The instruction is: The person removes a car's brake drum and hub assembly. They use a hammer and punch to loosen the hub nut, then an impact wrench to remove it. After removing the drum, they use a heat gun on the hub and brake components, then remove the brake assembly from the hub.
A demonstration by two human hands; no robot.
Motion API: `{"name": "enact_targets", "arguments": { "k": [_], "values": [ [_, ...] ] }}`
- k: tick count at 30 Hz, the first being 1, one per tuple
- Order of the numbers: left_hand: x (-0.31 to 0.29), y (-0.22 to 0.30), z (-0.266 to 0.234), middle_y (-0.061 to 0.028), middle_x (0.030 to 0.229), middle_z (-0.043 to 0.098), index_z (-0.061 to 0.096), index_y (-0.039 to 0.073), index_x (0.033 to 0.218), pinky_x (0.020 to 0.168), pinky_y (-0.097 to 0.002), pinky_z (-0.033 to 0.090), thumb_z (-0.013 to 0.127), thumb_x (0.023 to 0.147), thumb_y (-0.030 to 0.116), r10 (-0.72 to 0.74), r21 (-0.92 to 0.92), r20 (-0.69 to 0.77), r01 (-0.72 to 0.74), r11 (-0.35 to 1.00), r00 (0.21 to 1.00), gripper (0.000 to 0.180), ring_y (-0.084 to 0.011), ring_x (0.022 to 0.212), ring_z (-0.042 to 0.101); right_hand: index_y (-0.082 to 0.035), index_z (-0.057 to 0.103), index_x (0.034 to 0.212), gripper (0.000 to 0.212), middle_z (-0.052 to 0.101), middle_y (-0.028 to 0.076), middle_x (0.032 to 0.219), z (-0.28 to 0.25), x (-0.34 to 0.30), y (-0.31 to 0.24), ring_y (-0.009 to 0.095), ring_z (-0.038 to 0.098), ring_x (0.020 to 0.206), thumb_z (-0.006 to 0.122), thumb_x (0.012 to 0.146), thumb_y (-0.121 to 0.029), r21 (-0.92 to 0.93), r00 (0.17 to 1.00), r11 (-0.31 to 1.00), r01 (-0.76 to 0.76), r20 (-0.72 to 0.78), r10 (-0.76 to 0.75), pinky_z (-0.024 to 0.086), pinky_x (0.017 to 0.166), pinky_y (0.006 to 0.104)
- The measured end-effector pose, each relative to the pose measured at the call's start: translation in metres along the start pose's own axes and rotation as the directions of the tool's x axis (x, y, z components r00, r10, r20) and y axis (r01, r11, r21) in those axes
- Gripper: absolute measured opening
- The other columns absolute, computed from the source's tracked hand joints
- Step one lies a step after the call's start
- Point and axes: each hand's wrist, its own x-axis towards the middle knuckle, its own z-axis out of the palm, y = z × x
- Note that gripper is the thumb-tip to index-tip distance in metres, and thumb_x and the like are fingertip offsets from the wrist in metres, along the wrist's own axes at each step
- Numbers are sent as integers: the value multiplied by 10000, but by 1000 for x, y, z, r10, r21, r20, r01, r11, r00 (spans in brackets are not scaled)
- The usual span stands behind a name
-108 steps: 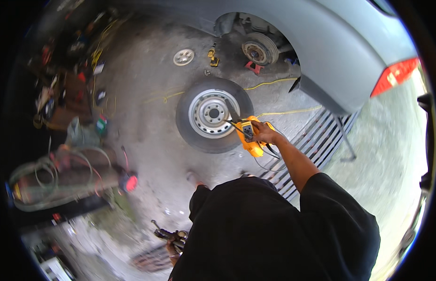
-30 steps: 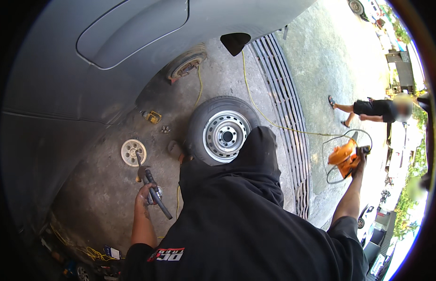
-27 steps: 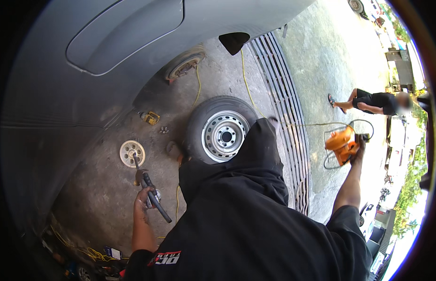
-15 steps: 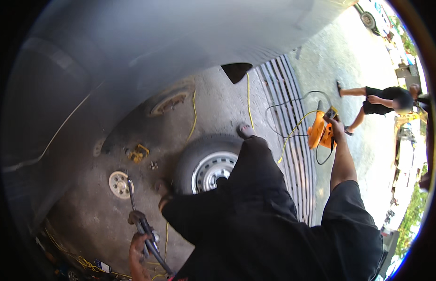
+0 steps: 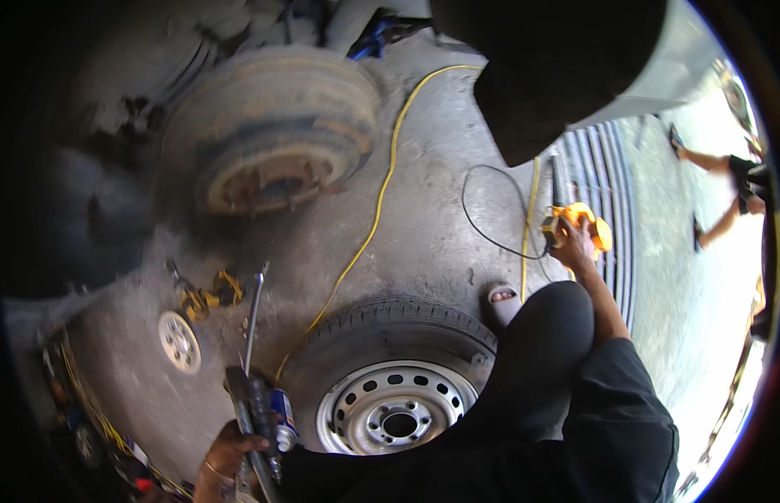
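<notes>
My left hand is closed around a bundle of dark and metal tools, among them a long steel bar that points up and away. Beside the bundle is a blue spray can; whether my fingers hold it I cannot tell. My right hand grips an orange-yellow blower with a black nozzle, over the floor grating. Between my hands, a tyre on a silver steel wheel lies flat by my legs. A rusty brake drum with studs shows under the raised vehicle.
On the floor at left are a yellow cordless power tool and a beige round plate with holes. A yellow cord runs across the concrete. A black mud flap hangs overhead. Another person is at the far right.
I have come lower and closer to the brake drum and wheel. My right hand has moved from a yellow-and-black piece beside the blower onto the blower itself. My left hand still holds the tools.
</notes>
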Motion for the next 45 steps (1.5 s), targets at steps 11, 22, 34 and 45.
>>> {"name": "enact_targets", "arguments": {
  "k": [11,22,34,45],
  "values": [
    [42,-53,82,-204,1166,666,531,-103,1328,904,-404,566,651,754,119,187,-182,-156,-214,960,970,626,-319,1039,676,-307,514,1377,661,281,234,1526,137,-8,11,465,537,1181,779,779,-211,65,978,990,124,-180,-110,546,873,563],
    [12,-100,89,-244,1350,539,426,-91,1409,1054,-573,476,576,841,129,414,-429,-35,-388,816,910,627,-431,1159,614,-182,556,1383,512,511,149,1340,120,8,-10,242,559,1143,699,892,-140,559,906,824,88,299,-299,520,894,410],
    [16,-132,76,-228,1152,637,469,-5,1358,889,-512,580,586,901,183,709,-695,187,-419,585,680,508,-384,1016,694,-50,334,1531,891,528,198,1423,-161,-274,-298,326,503,1326,807,788,-189,626,81,10,779,-85,-993,385,1124,427],
    [14,-168,61,-140,912,687,632,0,1014,724,-413,619,631,882,176,585,-631,47,-430,646,810,221,-256,821,720,-30,546,1295,658,652,109,1182,-97,-306,-422,209,605,1120,846,713,-93,663,-227,-134,737,56,-972,466,1013,369]
  ]
}}
